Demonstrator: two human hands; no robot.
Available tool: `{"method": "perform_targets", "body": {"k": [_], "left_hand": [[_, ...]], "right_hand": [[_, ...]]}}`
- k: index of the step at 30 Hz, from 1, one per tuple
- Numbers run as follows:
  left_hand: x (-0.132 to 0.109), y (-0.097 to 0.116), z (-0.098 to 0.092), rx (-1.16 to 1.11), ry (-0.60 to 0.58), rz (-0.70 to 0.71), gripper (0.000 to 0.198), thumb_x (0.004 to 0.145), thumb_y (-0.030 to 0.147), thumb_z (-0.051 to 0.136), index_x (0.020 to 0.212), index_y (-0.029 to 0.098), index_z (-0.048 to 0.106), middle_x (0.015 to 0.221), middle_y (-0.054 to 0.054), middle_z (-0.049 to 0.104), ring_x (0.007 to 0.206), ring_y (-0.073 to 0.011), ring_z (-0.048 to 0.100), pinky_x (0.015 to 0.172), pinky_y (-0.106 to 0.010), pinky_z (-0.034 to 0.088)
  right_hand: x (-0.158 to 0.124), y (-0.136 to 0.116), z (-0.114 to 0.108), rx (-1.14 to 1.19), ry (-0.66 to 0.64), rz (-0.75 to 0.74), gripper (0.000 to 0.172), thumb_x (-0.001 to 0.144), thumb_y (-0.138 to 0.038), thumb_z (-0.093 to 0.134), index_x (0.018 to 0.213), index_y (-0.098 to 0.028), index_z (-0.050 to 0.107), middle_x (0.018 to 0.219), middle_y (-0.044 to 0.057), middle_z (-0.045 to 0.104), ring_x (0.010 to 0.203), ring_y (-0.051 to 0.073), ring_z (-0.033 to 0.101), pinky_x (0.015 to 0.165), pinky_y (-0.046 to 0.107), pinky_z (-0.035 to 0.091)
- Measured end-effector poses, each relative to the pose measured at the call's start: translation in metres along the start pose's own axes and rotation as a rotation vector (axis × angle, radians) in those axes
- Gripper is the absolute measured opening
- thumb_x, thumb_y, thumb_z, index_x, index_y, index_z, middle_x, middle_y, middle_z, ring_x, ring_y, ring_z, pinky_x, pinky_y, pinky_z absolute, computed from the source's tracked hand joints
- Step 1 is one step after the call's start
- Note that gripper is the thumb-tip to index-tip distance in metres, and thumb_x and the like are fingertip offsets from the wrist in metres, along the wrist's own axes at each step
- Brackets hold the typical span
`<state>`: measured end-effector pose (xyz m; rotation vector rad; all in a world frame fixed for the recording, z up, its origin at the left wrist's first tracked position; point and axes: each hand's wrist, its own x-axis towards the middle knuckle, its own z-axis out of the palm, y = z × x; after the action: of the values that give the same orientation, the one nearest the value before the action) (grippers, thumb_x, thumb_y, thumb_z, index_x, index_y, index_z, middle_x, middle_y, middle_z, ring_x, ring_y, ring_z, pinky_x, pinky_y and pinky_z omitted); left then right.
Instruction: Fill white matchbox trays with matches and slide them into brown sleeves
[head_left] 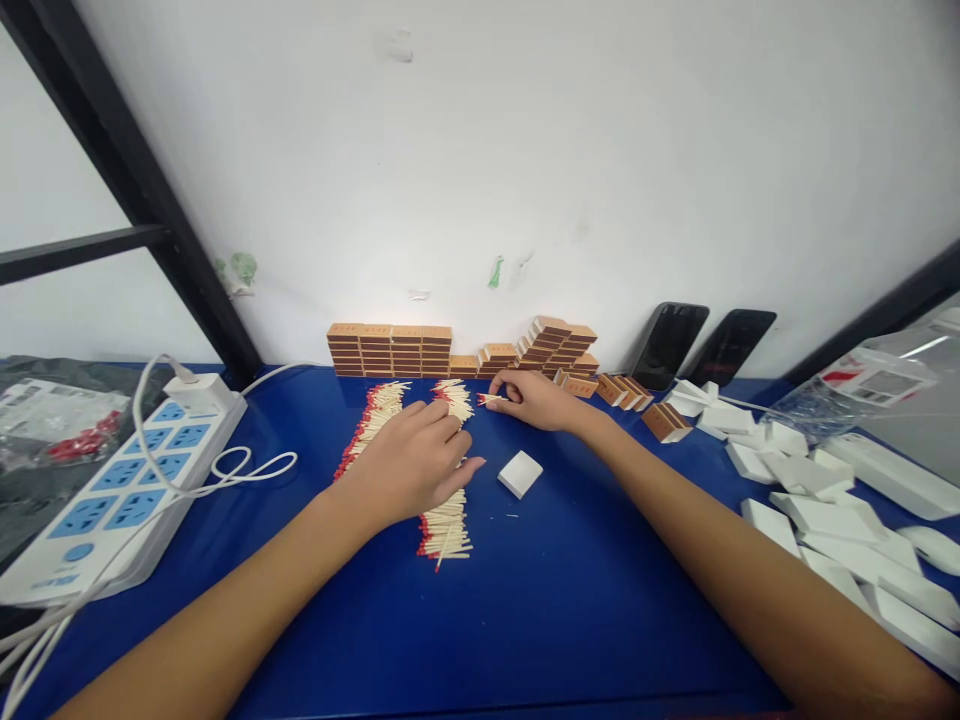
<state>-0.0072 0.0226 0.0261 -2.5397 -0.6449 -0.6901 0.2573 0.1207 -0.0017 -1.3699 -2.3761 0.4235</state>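
Two long rows of red-tipped matches (371,425) lie side by side on the blue table (540,600). My left hand (412,460) rests on the right-hand row, its fingers curled over the matches. My right hand (536,398) is further back and pinches a small bunch of matches (491,399) next to the far end of that row. A white matchbox tray (520,473) lies on the table between my two hands.
Brown matchboxes (390,350) are stacked along the white wall, with a few more (664,420) lying loose to the right. White trays (817,520) are piled at the right. Two dark phones (667,345) lean on the wall. A power strip (127,480) with cables lies at the left.
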Motion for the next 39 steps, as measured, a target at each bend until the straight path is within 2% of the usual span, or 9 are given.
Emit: {"method": "perform_targets", "body": {"k": [7,10,12,16,20,25,28,34,39], "left_hand": [[-0.001,0.005,0.004,-0.109,0.002,-0.028,0.031,0.103,0.039,0.058,0.084,0.016,0.067,0.077,-0.007,0.064,0.083,-0.0237,0.057,0.071,-0.039,0.049],[-0.001,0.016,0.007,-0.238,0.029,-0.131,0.027,0.099,0.042,0.065,0.106,0.017,0.072,0.104,-0.011,0.071,0.110,-0.0291,0.061,0.095,-0.046,0.054],[0.000,0.025,0.008,-0.298,0.019,-0.163,0.039,0.097,0.047,0.068,0.125,0.020,0.068,0.132,-0.013,0.067,0.136,-0.0347,0.051,0.112,-0.055,0.048],[0.000,0.042,0.006,-0.385,-0.165,-0.123,0.050,0.099,0.053,0.064,0.142,0.029,0.061,0.156,-0.011,0.052,0.151,-0.0366,0.038,0.117,-0.061,0.045],[-0.001,0.047,0.008,-0.399,-0.212,-0.071,0.038,0.100,0.051,0.063,0.127,0.025,0.070,0.147,-0.014,0.058,0.151,-0.0363,0.040,0.118,-0.061,0.045],[-0.003,0.042,0.014,-0.390,-0.118,-0.064,0.025,0.100,0.045,0.066,0.101,0.021,0.074,0.127,-0.010,0.070,0.140,-0.0315,0.052,0.117,-0.052,0.047],[-0.003,0.039,0.015,-0.395,-0.075,-0.059,0.021,0.100,0.039,0.067,0.095,0.019,0.073,0.110,-0.008,0.074,0.128,-0.0279,0.059,0.113,-0.047,0.051],[-0.003,0.034,0.017,-0.406,-0.092,-0.072,0.016,0.101,0.031,0.065,0.095,0.018,0.072,0.107,-0.006,0.075,0.124,-0.0267,0.060,0.110,-0.044,0.051],[-0.003,0.032,0.015,-0.375,-0.114,-0.120,0.027,0.099,0.036,0.068,0.118,0.017,0.069,0.111,-0.009,0.074,0.125,-0.0284,0.060,0.109,-0.046,0.052]], "right_hand": [[-0.035,-0.012,-0.013,0.017,-0.053,0.036,0.023,0.093,-0.043,0.068,0.100,-0.020,0.068,0.066,-0.005,0.051,0.058,0.013,0.045,0.056,0.027,0.028],[-0.056,-0.016,-0.014,0.009,0.010,0.057,0.026,0.094,-0.042,0.069,0.111,-0.022,0.067,0.070,-0.005,0.050,0.062,0.014,0.046,0.059,0.027,0.029],[-0.066,-0.019,-0.013,-0.011,0.061,0.060,0.026,0.095,-0.040,0.069,0.113,-0.021,0.067,0.072,-0.005,0.050,0.064,0.014,0.047,0.061,0.028,0.031],[-0.071,-0.024,-0.007,-0.085,0.121,-0.022,0.016,0.095,-0.033,0.070,0.105,-0.020,0.070,0.077,-0.001,0.056,0.068,0.015,0.050,0.064,0.028,0.033],[-0.069,-0.025,0.001,-0.089,0.083,-0.081,0.006,0.098,-0.026,0.067,0.098,-0.021,0.070,0.083,0.001,0.060,0.072,0.015,0.053,0.066,0.028,0.035],[-0.068,-0.021,0.002,-0.107,0.048,-0.050,0.008,0.100,-0.023,0.064,0.093,-0.020,0.067,0.085,0.002,0.062,0.073,0.016,0.054,0.068,0.028,0.037],[-0.069,-0.017,-0.003,-0.146,0.036,-0.028,0.008,0.100,-0.023,0.063,0.093,-0.020,0.067,0.086,0.003,0.062,0.072,0.016,0.054,0.068,0.028,0.037],[-0.070,-0.014,-0.012,-0.176,-0.027,0.012,0.009,0.099,-0.019,0.060,0.094,-0.018,0.067,0.087,0.004,0.064,0.074,0.016,0.054,0.068,0.028,0.037],[-0.071,-0.014,-0.012,-0.183,0.019,0.020,0.007,0.100,-0.023,0.062,0.102,-0.018,0.067,0.086,0.003,0.064,0.073,0.016,0.053,0.068,0.028,0.036]]}}
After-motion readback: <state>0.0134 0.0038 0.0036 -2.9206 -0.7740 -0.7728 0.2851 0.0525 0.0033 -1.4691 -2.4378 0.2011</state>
